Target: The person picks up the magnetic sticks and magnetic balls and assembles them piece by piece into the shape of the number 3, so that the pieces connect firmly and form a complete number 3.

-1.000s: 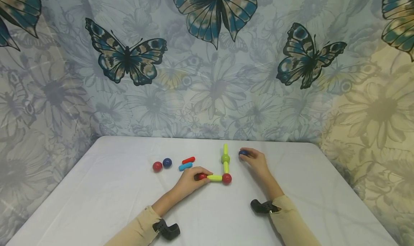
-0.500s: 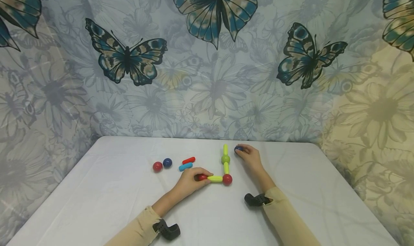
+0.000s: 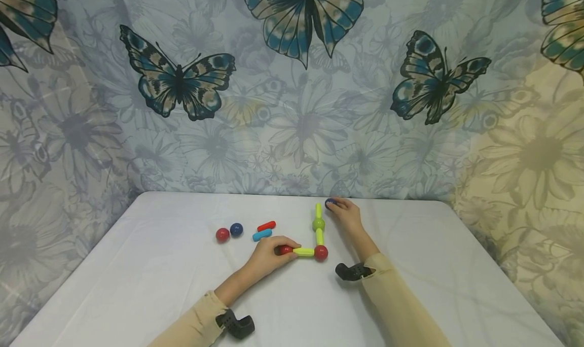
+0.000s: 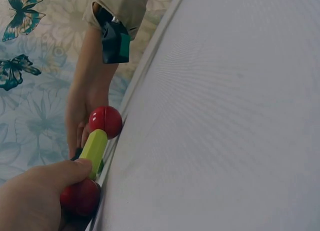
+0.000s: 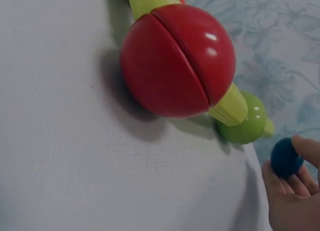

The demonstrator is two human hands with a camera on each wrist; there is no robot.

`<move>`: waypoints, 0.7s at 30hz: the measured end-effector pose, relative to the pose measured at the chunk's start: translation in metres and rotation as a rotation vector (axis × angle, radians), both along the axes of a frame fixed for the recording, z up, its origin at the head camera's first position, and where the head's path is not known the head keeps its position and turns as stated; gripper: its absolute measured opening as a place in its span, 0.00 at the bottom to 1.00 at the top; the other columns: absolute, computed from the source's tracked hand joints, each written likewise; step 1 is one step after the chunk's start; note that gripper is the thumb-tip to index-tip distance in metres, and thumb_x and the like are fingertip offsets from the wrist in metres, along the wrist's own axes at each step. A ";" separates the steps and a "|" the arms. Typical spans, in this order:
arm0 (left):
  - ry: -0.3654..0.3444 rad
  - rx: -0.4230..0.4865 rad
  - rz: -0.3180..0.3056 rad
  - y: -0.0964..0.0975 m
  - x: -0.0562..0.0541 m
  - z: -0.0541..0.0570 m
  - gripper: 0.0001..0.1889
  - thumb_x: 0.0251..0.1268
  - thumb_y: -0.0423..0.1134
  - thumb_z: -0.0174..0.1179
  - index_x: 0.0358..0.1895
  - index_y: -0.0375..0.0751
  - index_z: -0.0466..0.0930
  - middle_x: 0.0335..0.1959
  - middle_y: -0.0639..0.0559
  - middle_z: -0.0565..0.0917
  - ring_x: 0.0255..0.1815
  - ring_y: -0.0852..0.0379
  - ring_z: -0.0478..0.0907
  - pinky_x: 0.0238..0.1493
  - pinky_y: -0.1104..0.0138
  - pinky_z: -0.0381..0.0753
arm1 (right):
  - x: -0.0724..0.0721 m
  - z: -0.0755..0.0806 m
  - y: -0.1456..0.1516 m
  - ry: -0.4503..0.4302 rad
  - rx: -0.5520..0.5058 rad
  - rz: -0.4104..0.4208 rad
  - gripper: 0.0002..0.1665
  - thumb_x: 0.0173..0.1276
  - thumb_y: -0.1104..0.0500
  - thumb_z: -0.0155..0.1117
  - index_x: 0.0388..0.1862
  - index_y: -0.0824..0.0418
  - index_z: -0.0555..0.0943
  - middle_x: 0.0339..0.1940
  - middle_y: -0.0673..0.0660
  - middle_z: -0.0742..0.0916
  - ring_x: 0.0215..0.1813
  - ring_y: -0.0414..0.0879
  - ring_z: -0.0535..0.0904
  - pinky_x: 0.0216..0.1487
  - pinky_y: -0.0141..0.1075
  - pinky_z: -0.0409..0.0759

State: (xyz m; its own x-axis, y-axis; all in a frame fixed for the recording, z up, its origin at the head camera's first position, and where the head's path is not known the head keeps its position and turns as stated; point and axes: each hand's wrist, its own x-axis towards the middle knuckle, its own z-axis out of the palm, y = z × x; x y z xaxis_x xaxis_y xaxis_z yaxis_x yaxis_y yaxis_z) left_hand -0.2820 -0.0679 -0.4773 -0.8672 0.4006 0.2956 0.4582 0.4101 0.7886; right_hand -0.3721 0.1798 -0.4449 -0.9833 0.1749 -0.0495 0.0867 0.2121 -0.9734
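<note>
An L-shaped chain of balls and yellow-green sticks lies on the white table. Its corner is a red ball [image 3: 321, 253], its far arm carries a green ball [image 3: 318, 224], and a bare yellow-green stick [image 3: 318, 210] points to the back. My left hand [image 3: 269, 250] grips the chain's left end, thumb and fingers around a red ball [image 4: 82, 197] and the near end of a yellow-green stick [image 4: 94, 150]. Just right of the far stick, my right hand [image 3: 348, 216] pinches a dark blue ball [image 5: 286, 158] between thumb and fingers. That ball is apart from the stick.
Left of the chain lie a red stick [image 3: 266, 226] and a blue stick [image 3: 262, 235]. Farther left, a red ball [image 3: 222, 235] and a dark blue ball [image 3: 236, 230] sit side by side. The table's back edge [image 3: 392, 200] meets a butterfly-patterned backdrop [image 3: 292, 134].
My right hand has carried the dark blue ball left and toward the back, near the end of the far stick. The left hand keeps its hold and has barely moved.
</note>
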 end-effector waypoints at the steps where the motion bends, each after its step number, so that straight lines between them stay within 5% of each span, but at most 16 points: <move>1: 0.000 -0.001 0.000 0.000 0.000 0.000 0.12 0.59 0.40 0.69 0.47 0.53 0.87 0.45 0.59 0.88 0.48 0.62 0.82 0.50 0.74 0.80 | 0.000 0.001 -0.001 -0.001 0.001 -0.004 0.29 0.69 0.56 0.63 0.66 0.67 0.72 0.67 0.69 0.76 0.70 0.58 0.72 0.68 0.46 0.73; 10: 0.000 -0.007 -0.002 0.000 0.000 0.001 0.12 0.60 0.40 0.68 0.47 0.53 0.87 0.46 0.59 0.88 0.48 0.62 0.82 0.50 0.74 0.80 | -0.004 0.007 -0.011 -0.018 -0.001 -0.040 0.29 0.69 0.56 0.64 0.66 0.67 0.72 0.66 0.68 0.77 0.69 0.57 0.74 0.67 0.43 0.75; 21: 0.010 0.003 -0.007 0.000 0.000 0.001 0.11 0.60 0.40 0.68 0.47 0.51 0.87 0.45 0.57 0.88 0.48 0.61 0.82 0.49 0.74 0.80 | -0.012 0.009 -0.021 -0.016 -0.126 -0.041 0.30 0.69 0.59 0.63 0.67 0.68 0.70 0.68 0.68 0.76 0.69 0.56 0.73 0.68 0.42 0.74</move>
State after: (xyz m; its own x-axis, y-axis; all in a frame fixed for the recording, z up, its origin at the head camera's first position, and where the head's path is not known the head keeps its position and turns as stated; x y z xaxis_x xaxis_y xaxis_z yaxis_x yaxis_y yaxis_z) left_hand -0.2815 -0.0679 -0.4767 -0.8613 0.4060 0.3054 0.4690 0.4044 0.7852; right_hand -0.3841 0.1589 -0.4363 -0.9743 0.2066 -0.0893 0.1086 0.0841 -0.9905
